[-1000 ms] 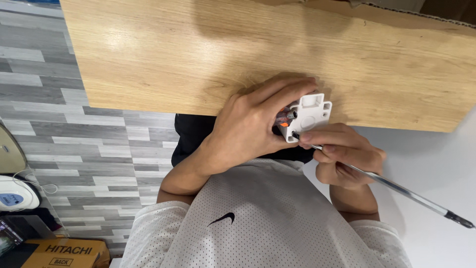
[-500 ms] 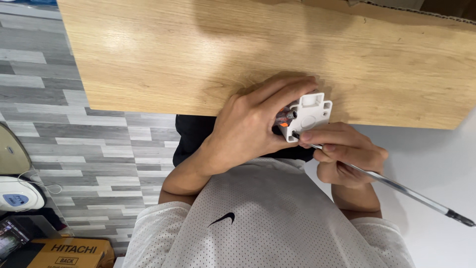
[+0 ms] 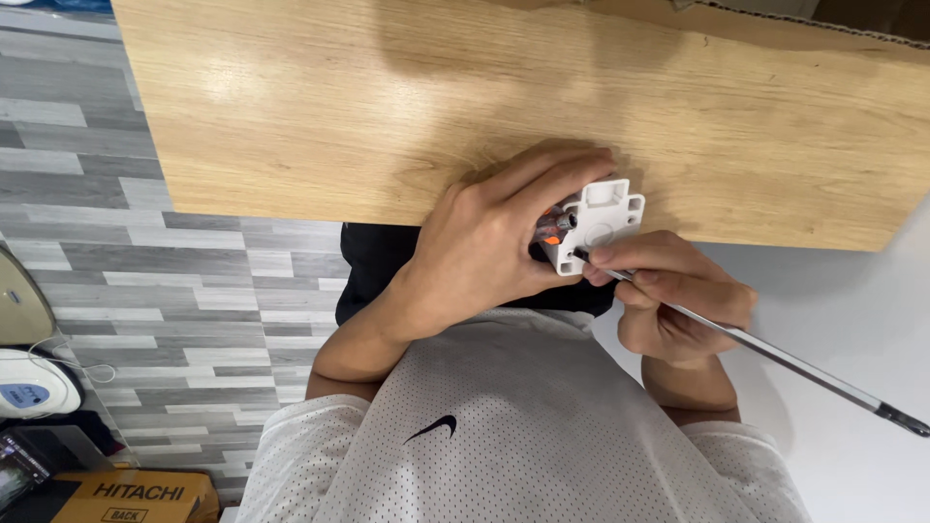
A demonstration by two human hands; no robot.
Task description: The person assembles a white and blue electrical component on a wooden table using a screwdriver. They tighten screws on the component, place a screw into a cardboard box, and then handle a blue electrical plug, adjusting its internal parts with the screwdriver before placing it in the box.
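Your single head-worn view, looking steeply down past your white shirt (image 3: 504, 436), close over both hands at the wooden tabletop (image 3: 387, 107) edge, grey plank floor (image 3: 145, 271) at frame left.

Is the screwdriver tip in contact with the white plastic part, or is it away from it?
In contact. The screwdriver tip meets the white plastic part at its lower corner, guided by the right hand; left hand grips the part.

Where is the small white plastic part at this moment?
In the head view, the white plastic part sits right of centre at the near edge of the wooden board, gripped by the left hand, just above the right hand.
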